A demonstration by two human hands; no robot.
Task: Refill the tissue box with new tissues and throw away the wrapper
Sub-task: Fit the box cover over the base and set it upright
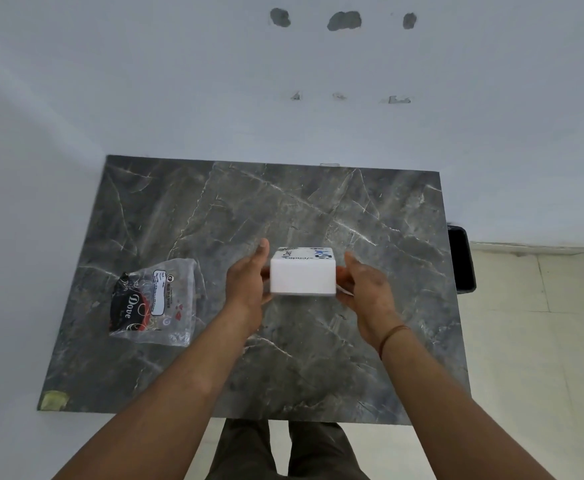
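Observation:
A white tissue box with printed lettering on its top is held a little above the grey marble table, near the middle. My left hand presses on its left side and my right hand on its right side. A clear plastic wrapper with a black and red "Dove" print lies flat and looks empty on the table's left part, apart from both hands. Whether tissues are inside the box is hidden.
A black bin stands on the floor just past the table's right edge. A white wall runs behind and to the left of the table. A patch of yellowish tape sits at the table's front left corner.

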